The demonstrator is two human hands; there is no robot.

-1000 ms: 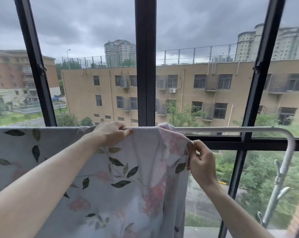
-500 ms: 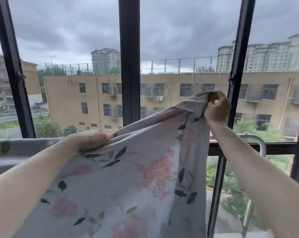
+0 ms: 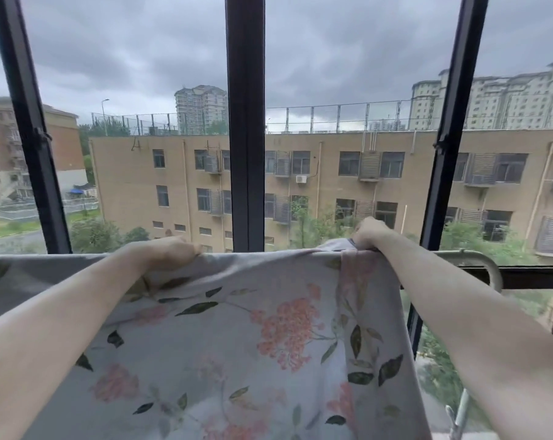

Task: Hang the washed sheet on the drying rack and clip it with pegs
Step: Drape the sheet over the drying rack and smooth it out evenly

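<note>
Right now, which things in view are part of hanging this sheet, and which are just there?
Part of the job:
- floral sheet, draped over the rail
- drying rack, its white rail bare at the right end
- left hand, gripping the sheet's top edge
- right hand, gripping the sheet's corner

Just there:
- black window frame
- tan building outside

No pegs in view.

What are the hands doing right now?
Left hand: grips the sheet at the rack's top bar.
Right hand: pinches the sheet's corner on the bar.
</note>
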